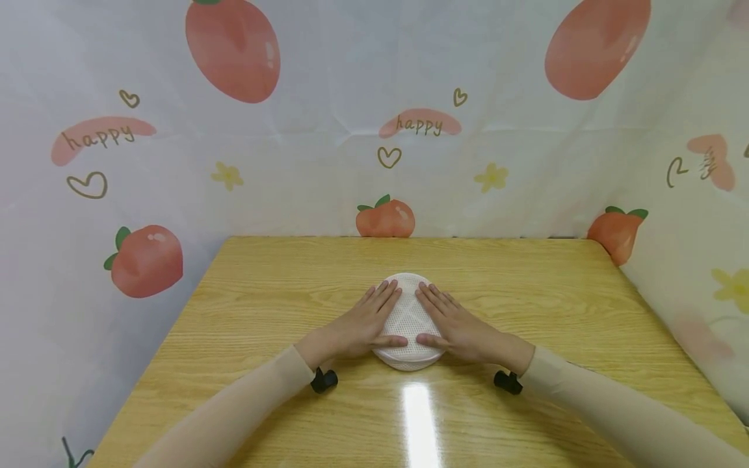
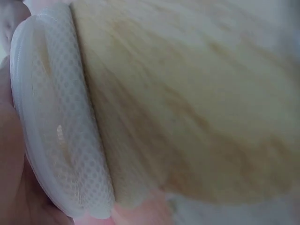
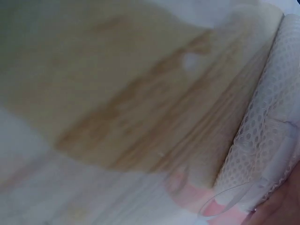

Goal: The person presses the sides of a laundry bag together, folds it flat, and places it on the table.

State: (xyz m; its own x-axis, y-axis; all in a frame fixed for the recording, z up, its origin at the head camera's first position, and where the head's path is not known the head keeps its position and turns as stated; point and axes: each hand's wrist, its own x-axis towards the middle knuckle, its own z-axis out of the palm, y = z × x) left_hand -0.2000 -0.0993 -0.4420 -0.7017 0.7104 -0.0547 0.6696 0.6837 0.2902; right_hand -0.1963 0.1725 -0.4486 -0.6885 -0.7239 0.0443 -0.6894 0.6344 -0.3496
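A round white mesh laundry bag (image 1: 408, 318) lies on the wooden table, in the middle of the head view. My left hand (image 1: 365, 326) rests on its left side, fingers straight and pointing inward to the far edge, thumb across the near part. Mirroring it, my right hand (image 1: 468, 333) rests on the right side with straight fingers. The two thumb tips come close but stay apart. In the left wrist view the mesh side wall (image 2: 82, 112) and a smooth white rim show. A thin clear loop (image 3: 225, 199) sticks out from the bag in the right wrist view.
The wood-grain table (image 1: 281, 279) reaches back to a white curtain (image 1: 328, 84) printed with peaches, hearts and flowers, which also hangs along both sides. Black wrist mounts (image 1: 508, 382) sit under both wrists. A bright light reflection lies on the table's near part.
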